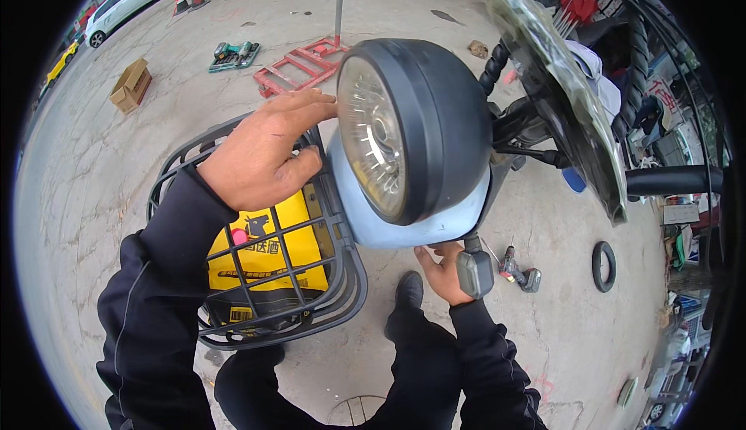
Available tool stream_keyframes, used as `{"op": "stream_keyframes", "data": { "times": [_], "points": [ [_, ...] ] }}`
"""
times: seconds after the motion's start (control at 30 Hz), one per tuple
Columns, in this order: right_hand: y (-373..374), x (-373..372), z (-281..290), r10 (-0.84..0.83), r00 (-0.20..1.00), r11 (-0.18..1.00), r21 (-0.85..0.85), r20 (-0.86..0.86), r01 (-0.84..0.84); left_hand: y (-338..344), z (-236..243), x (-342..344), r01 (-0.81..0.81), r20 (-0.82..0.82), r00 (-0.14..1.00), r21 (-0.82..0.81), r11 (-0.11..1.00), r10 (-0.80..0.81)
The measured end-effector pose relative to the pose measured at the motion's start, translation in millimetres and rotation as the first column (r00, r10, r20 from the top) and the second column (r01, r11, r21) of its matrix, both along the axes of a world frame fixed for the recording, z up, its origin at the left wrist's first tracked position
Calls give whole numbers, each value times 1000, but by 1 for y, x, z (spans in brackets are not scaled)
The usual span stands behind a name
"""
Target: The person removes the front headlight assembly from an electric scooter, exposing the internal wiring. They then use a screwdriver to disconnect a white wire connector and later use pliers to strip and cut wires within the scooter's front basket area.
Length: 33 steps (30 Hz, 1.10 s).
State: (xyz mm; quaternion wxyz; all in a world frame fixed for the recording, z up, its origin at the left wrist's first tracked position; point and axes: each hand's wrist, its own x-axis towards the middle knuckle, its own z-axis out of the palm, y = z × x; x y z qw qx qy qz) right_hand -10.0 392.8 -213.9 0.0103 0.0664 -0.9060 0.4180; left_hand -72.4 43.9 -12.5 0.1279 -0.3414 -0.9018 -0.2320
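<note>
Beside the round headlight (423, 131) is the left grip (263, 153).

Dark navy-black sleeves (497, 372) cover both arms, creased into soft folds, each closing in a snug, plain cuff (203, 195). A thin pale-grey line of piping (118, 341) runs down the left one. The left hand (264, 150) and right hand (444, 273) are bare. Black trousers (423, 352) meet a dark, slightly shiny, round-toed shoe (409, 290).

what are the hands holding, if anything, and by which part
The left hand seems to hold nothing, its fingers extended beside the headlight. Whether the right hand holds anything cannot be told; it is partly hidden.
</note>
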Motion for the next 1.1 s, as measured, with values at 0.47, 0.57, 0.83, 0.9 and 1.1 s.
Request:
{"op": "stream_keyframes", "data": {
  "times": [0.47,0.57,0.83,0.9,1.1],
  "points": [
    [-89,76,111,-122,902,953,-302,-414,-9,33,6,-2,-383,433,890,881,280,-145],
    [-87,91,127,-75,916,961,-275,-395,-40,19,-15,-35,-270,307,950,706,655,60],
    [-81,95,150,10,949,956,-276,-314,-102,13,-43,-56,-377,423,903,691,617,79],
    [-80,94,149,6,958,940,-325,-286,-103,14,-41,-53,-386,433,898,686,616,80],
    [-88,87,125,-82,944,862,-498,-319,-93,15,-40,-43,-405,444,890,672,620,100]
  ]
}}
